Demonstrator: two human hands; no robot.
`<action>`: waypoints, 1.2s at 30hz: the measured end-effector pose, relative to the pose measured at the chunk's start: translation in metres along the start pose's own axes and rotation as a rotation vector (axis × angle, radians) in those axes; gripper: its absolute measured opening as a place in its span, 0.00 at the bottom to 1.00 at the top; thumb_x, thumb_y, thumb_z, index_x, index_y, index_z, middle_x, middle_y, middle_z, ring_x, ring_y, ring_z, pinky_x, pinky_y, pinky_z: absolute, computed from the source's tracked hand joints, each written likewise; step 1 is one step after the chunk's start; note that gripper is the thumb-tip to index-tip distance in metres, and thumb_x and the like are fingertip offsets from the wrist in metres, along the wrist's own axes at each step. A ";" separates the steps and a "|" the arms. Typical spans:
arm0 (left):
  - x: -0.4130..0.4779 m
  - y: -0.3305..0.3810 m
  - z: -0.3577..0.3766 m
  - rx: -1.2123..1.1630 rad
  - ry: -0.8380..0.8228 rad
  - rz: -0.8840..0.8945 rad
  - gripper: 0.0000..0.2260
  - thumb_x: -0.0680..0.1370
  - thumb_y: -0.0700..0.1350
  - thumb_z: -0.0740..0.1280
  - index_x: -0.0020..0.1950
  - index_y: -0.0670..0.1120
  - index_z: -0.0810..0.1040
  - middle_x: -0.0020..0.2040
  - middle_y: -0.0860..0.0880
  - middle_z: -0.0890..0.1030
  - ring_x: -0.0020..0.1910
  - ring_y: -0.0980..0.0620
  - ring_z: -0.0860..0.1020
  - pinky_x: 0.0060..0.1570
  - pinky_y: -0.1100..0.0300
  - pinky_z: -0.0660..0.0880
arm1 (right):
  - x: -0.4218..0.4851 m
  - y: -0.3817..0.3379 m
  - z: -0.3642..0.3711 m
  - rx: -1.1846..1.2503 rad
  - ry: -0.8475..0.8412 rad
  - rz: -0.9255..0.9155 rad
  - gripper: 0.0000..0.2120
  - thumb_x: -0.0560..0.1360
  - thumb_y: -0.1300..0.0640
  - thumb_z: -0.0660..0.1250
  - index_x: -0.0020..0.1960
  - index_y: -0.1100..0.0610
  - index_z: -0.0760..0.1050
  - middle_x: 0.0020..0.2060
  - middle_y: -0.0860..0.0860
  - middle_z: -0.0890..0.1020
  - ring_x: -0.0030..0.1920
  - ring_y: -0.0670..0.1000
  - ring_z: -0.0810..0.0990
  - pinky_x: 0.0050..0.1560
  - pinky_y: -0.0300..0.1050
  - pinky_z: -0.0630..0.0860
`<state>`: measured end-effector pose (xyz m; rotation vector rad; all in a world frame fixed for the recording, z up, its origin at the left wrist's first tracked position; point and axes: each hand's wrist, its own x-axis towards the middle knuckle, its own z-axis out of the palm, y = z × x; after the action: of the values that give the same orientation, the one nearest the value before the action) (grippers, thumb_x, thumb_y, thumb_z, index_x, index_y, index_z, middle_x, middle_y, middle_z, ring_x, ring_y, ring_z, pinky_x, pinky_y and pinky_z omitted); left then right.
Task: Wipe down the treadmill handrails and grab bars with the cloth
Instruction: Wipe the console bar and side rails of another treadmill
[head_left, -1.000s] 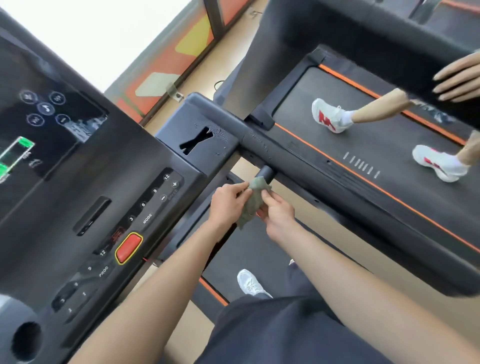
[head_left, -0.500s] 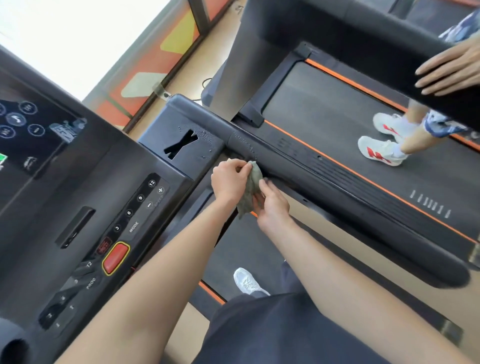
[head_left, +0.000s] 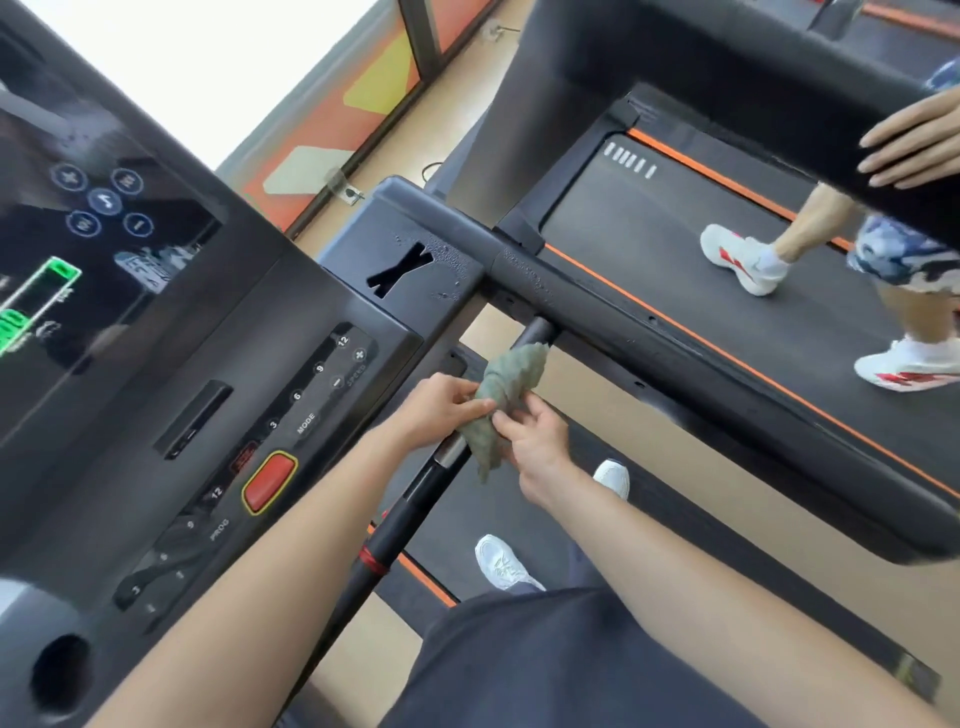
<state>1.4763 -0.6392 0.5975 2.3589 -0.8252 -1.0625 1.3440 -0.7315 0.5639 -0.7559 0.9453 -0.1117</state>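
Gym floor was tan, with orange and yellow wall panels (head_left: 332, 119) far behind under a bright window. Treadmill console (head_left: 171, 374) filled the left: lit screen (head_left: 78, 249), speed and mode keys, red stop button (head_left: 269, 481), cup holder (head_left: 62, 675) at near left.

Black grab bar (head_left: 400, 525) ran from near centre up and right to the side handrail (head_left: 597, 306). It had a red ring near its near end and a silver section (head_left: 451, 451) further up.

Green-grey cloth (head_left: 506, 395) was bunched round the bar just above the silver section. Its far end sat close to the bar-handrail joint, and its near tail hung down beside the silver part.

Left hand (head_left: 441, 410) came in from the left, fingers curled, fingertips pinching the middle of the cloth. Right hand (head_left: 535, 441) came from the right, thumb and fingers also pinching the cloth, just below the left hand's grip. Both hands were on the cloth. Couldn't tell if either touched the bar itself.

Handrail surface had droplets near the console corner.

Wearer's white shoes (head_left: 501, 564) stood on the belt below, with dark shorts (head_left: 545, 665) at the near edge.

Neighbouring treadmill (head_left: 779, 364) was on the right, with an orange stripe. Another person's legs in white-and-red shoes (head_left: 743, 257) were on its belt, and their flat hand (head_left: 909, 143) rested on its rail, far right.
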 end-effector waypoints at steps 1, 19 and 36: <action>-0.012 -0.007 0.000 0.005 -0.004 0.008 0.10 0.78 0.57 0.70 0.51 0.54 0.86 0.37 0.56 0.84 0.38 0.59 0.80 0.46 0.54 0.77 | -0.009 0.005 0.001 -0.026 -0.040 0.013 0.19 0.79 0.70 0.66 0.66 0.55 0.76 0.58 0.54 0.85 0.58 0.53 0.84 0.62 0.55 0.79; -0.160 -0.085 0.014 0.422 0.056 -0.064 0.13 0.79 0.59 0.68 0.63 0.61 0.81 0.47 0.51 0.85 0.51 0.47 0.82 0.43 0.55 0.74 | -0.096 0.103 0.029 -0.314 -0.332 0.357 0.17 0.81 0.59 0.67 0.69 0.52 0.72 0.52 0.55 0.85 0.49 0.54 0.85 0.54 0.61 0.82; -0.167 -0.056 0.048 0.276 0.445 -0.193 0.14 0.80 0.60 0.66 0.41 0.54 0.83 0.36 0.49 0.84 0.43 0.46 0.80 0.40 0.53 0.76 | -0.067 0.065 0.026 -0.255 -0.011 0.148 0.04 0.79 0.62 0.70 0.50 0.63 0.81 0.46 0.60 0.86 0.48 0.58 0.86 0.47 0.52 0.84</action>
<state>1.3700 -0.4928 0.6226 2.8035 -0.6156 -0.4713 1.3084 -0.6424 0.5788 -0.9168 1.0131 0.1454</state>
